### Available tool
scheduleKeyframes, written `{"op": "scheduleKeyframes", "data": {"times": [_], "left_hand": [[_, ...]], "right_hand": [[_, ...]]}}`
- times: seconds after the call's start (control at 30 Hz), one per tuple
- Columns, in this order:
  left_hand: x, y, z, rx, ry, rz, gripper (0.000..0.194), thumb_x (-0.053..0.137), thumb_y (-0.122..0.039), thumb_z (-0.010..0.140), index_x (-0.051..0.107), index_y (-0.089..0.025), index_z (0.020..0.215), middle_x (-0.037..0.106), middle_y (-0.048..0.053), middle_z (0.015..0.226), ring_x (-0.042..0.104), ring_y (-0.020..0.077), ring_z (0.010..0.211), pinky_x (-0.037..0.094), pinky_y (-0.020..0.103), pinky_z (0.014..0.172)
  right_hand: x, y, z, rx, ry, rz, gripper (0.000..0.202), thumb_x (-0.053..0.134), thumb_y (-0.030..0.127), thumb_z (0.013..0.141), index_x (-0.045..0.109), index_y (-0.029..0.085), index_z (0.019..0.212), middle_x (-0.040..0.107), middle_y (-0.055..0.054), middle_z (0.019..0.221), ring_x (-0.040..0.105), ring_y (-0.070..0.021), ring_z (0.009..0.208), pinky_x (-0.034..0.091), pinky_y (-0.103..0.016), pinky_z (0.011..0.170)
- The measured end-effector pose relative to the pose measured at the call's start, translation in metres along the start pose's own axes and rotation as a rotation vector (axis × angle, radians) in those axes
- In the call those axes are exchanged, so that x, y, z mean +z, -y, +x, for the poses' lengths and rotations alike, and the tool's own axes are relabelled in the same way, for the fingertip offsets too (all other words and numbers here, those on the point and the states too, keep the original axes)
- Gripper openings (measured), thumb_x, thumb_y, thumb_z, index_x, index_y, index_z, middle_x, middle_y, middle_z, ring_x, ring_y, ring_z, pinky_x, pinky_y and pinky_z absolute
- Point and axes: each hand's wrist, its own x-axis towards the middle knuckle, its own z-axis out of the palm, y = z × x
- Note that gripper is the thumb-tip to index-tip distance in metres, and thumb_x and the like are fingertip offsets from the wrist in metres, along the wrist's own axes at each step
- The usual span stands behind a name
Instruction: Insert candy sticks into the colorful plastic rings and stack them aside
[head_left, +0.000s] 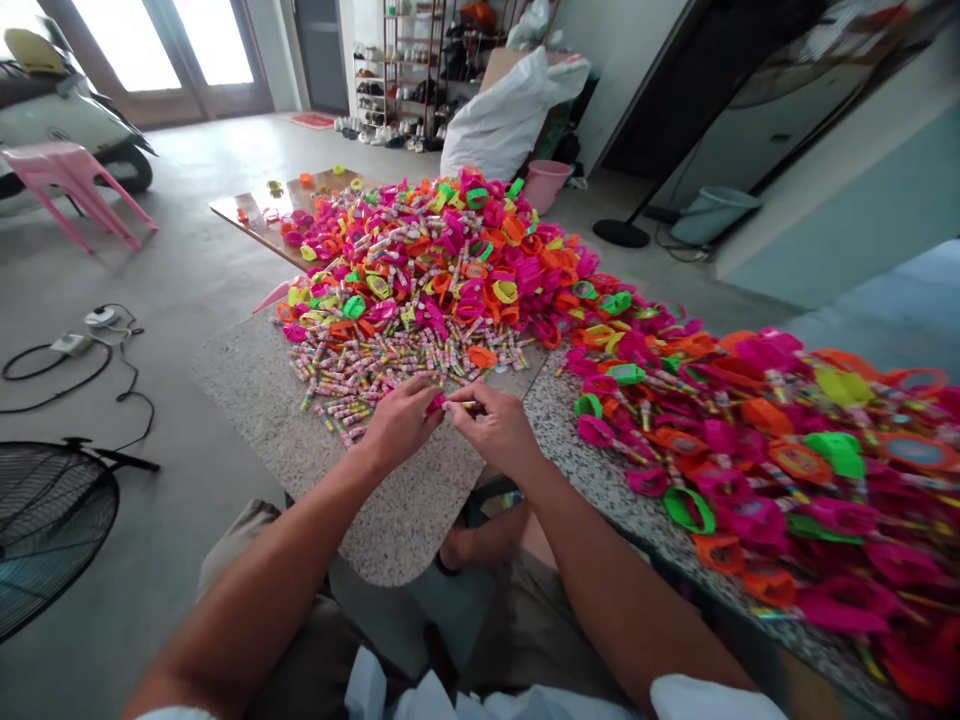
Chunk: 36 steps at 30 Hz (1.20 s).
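My left hand (405, 420) is closed around a small bright pink piece (436, 402), seemingly a toy watch, mostly covered by the fingers. Close beside it, my right hand (495, 425) pinches a thin printed candy roll (469, 404) between thumb and fingers. Both hands are held together above the speckled stone tabletop (397, 520). Just beyond them lies a layer of loose printed candy rolls (360, 375). Behind that rises a heap of pink, orange, green and yellow toy watches (465, 255) mixed with more rolls.
More toy watches with rolls (750, 450) cover a second speckled counter to the right. A brown board (262, 215) extends at the back left. A black fan (52, 530), cables (112, 345) and a pink stool (64, 170) are at left. A white sack (499, 115) stands behind the heap.
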Motion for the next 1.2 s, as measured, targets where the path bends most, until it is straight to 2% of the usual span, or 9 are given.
{"op": "scheduleKeyframes", "data": {"times": [0.17, 0.27, 0.6, 0.8, 1.03, 1.2], "left_hand": [[-0.002, 0.003, 0.000, 0.048, 0.037, 0.036, 0.026, 0.067, -0.035, 0.102, 0.072, -0.018, 0.120, 0.073, 0.011, 0.109, 0.072, 0.0230, 0.101, 0.058, 0.034, 0.087], [-0.005, 0.003, 0.000, 0.060, 0.042, 0.070, 0.024, 0.063, -0.038, 0.104, 0.073, -0.020, 0.116, 0.074, 0.011, 0.108, 0.072, 0.0227, 0.099, 0.056, 0.033, 0.085], [-0.017, -0.009, 0.003, 0.088, 0.030, 0.147, 0.030, 0.056, -0.043, 0.107, 0.075, -0.020, 0.100, 0.071, 0.009, 0.092, 0.068, 0.0221, 0.090, 0.051, 0.034, 0.081], [-0.019, -0.006, 0.005, 0.128, 0.065, 0.195, 0.035, 0.054, -0.047, 0.107, 0.073, -0.018, 0.103, 0.071, 0.011, 0.100, 0.066, 0.0236, 0.095, 0.051, 0.035, 0.082], [-0.023, -0.005, 0.007, 0.133, 0.084, 0.157, 0.043, 0.049, -0.051, 0.109, 0.075, -0.019, 0.099, 0.069, 0.011, 0.095, 0.064, 0.0243, 0.094, 0.052, 0.036, 0.085], [-0.022, -0.010, 0.007, 0.159, 0.073, 0.184, 0.040, 0.048, -0.046, 0.110, 0.073, -0.019, 0.095, 0.068, 0.010, 0.091, 0.064, 0.0237, 0.094, 0.052, 0.036, 0.084]], "right_hand": [[-0.001, 0.000, 0.002, 0.108, 0.016, 0.099, 0.017, 0.066, 0.036, 0.089, 0.073, 0.022, 0.093, 0.074, 0.000, 0.074, 0.067, -0.0163, 0.064, 0.049, -0.027, 0.060], [-0.001, 0.001, 0.002, 0.135, 0.028, 0.172, 0.018, 0.066, 0.038, 0.089, 0.073, 0.022, 0.092, 0.072, 0.001, 0.070, 0.064, -0.0149, 0.060, 0.047, -0.026, 0.057], [0.000, 0.000, -0.001, 0.111, 0.023, 0.209, 0.018, 0.067, 0.039, 0.091, 0.074, 0.023, 0.096, 0.070, 0.001, 0.071, 0.064, -0.0146, 0.061, 0.049, -0.026, 0.058], [0.001, -0.005, -0.002, 0.106, 0.034, 0.237, 0.020, 0.067, 0.041, 0.092, 0.073, 0.023, 0.096, 0.069, 0.001, 0.071, 0.064, -0.0148, 0.061, 0.049, -0.026, 0.059], [0.002, -0.010, -0.001, 0.128, 0.067, 0.341, 0.021, 0.068, 0.042, 0.092, 0.073, 0.022, 0.097, 0.068, 0.001, 0.070, 0.063, -0.0143, 0.061, 0.050, -0.026, 0.058], [0.001, -0.007, -0.002, 0.107, 0.069, 0.347, 0.022, 0.067, 0.043, 0.092, 0.072, 0.022, 0.097, 0.068, 0.001, 0.069, 0.063, -0.0145, 0.061, 0.051, -0.027, 0.059]]}}
